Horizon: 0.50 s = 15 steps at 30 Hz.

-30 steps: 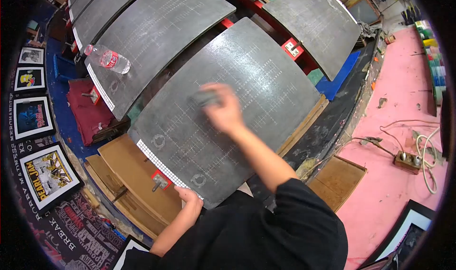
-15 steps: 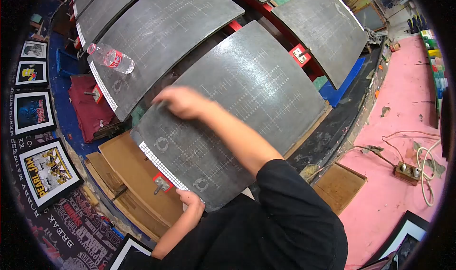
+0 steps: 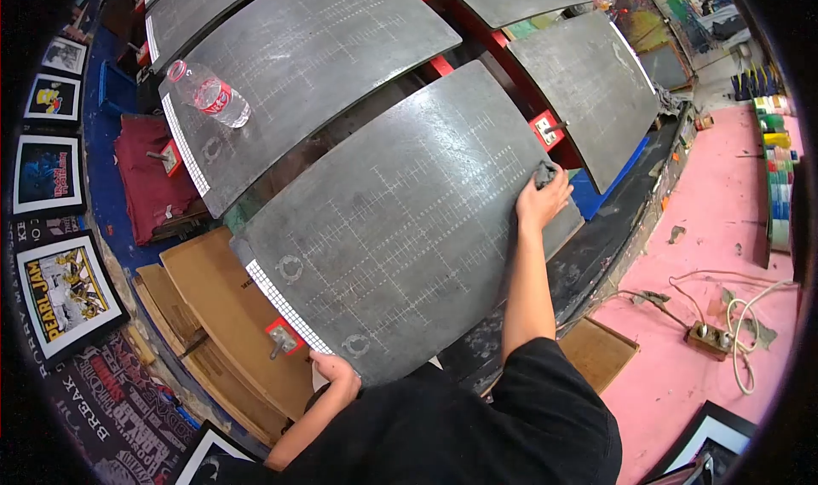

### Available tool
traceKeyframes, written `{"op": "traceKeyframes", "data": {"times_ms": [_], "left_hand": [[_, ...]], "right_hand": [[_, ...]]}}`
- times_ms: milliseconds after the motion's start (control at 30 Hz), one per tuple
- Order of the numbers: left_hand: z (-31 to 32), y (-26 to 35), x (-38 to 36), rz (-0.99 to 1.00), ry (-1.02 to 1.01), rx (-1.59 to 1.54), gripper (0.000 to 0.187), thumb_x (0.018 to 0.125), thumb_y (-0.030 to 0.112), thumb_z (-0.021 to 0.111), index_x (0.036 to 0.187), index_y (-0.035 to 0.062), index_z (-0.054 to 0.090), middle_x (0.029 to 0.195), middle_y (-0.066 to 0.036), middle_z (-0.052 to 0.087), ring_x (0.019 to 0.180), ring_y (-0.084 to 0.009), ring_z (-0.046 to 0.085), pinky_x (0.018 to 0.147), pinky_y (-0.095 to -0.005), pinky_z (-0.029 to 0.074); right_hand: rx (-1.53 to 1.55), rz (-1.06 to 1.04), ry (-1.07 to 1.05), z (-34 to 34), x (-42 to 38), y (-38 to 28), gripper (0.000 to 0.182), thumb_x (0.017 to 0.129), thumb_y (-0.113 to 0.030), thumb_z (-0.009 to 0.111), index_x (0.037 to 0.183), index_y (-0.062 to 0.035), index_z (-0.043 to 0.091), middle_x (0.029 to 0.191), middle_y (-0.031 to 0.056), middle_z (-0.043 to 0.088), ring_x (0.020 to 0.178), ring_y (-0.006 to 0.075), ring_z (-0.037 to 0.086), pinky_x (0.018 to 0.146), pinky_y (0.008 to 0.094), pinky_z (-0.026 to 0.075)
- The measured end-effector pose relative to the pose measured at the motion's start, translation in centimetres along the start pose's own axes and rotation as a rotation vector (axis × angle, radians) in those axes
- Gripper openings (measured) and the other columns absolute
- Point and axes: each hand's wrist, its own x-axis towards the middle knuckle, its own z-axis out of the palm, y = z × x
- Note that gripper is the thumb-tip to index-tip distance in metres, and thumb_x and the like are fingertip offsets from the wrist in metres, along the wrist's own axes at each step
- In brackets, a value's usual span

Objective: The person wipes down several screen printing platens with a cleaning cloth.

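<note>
The nearest grey printing platen, marked with pale ruled lines, lies before me with a white gridded strip along its left edge. My left hand grips the platen's near left corner, thumb on top and the other fingers mostly hidden below. Toward the far right edge, my right hand is closed around a crumpled grey rag pressed on the platen's surface.
More platens stand behind and to the right on red arms. A plastic water bottle lies on the one behind. Framed pictures line the left side. A power socket with cables rests on the pink floor.
My right hand has swept from the platen's far left side across to its right edge with the rag. My left hand stays at the near corner. The view has shifted slightly.
</note>
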Motion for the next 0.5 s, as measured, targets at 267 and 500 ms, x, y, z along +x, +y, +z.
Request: {"op": "traceKeyframes", "data": {"times_ms": [267,500], "left_hand": [[-0.1,-0.8,0.8,0.025,0.022,-0.020,0.060,0.108,0.040,0.030,0.116,-0.0073,0.066,0.119,-0.018,0.070,0.104,-0.0336,0.063,0.094,-0.0428,0.048],[-0.4,-2.1,1.9,0.010,0.036,-0.051,0.064,0.108,0.044,0.032,0.118,-0.0100,0.064,0.117,-0.021,0.069,0.104,-0.0352,0.062,0.095,-0.0442,0.047]], "right_hand": [[0.799,-0.761,-0.434,6.4,1.1,-24.5,0.060,0.080,0.001,0.063,0.140,-0.0056,0.057,0.139,0.0232,0.061,0.133,0.0417,0.054,0.115,0.0471,0.043],[1.129,-0.248,-0.323,-2.2,2.2,-16.1,0.046,0.083,0.005,0.061,0.127,-0.0061,0.063,0.123,0.0194,0.065,0.119,0.0403,0.062,0.107,0.0454,0.046]]}}
